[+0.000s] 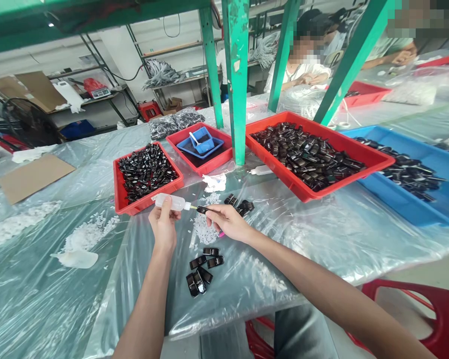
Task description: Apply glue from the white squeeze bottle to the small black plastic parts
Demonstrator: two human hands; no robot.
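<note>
My left hand [164,223] is closed around a translucent squeeze bottle [176,202] with a thin nozzle pointing right. The nozzle tip reaches a small glossy black plastic part [201,210], pinched between the fingers of my right hand [228,222]. Whether tip and part touch, I cannot tell. Below my hands, several similar black parts [204,274] lie loose on the plastic-covered table [254,294]. More black parts [246,207] sit just beyond my right hand. Small white translucent pieces [205,230] are scattered beneath both hands.
Red trays of black parts stand left [181,183] and right [299,195]; another red tray [224,158] holds blue containers. A blue tray [415,219] is far right. A green post [236,85] rises behind. A second bottle [261,170] lies beyond. Other people sit across the table.
</note>
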